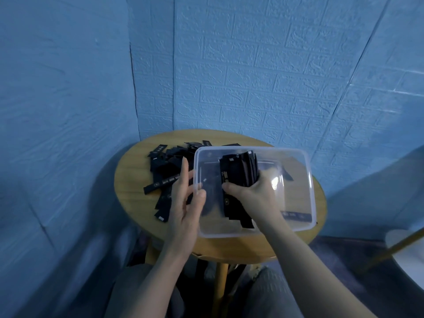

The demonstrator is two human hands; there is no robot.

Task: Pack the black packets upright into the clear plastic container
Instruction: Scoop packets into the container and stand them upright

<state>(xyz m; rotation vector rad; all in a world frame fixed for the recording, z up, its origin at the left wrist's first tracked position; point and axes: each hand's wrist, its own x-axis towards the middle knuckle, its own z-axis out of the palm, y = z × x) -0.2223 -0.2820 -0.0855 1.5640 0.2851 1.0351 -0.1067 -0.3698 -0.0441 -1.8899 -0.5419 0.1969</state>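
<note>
A clear plastic container sits on a small round wooden table, tilted toward me. My right hand is inside it and grips a bundle of black packets, which stand roughly on end. My left hand rests against the container's left wall with fingers straight, thumb at the rim. A loose pile of black packets lies on the table to the left of and behind the container. One more packet lies flat near the container's right front corner.
Blue brick-textured walls close in behind and to the left of the table. A white round surface with a wooden leg stands at the lower right. My knees are under the table's near edge.
</note>
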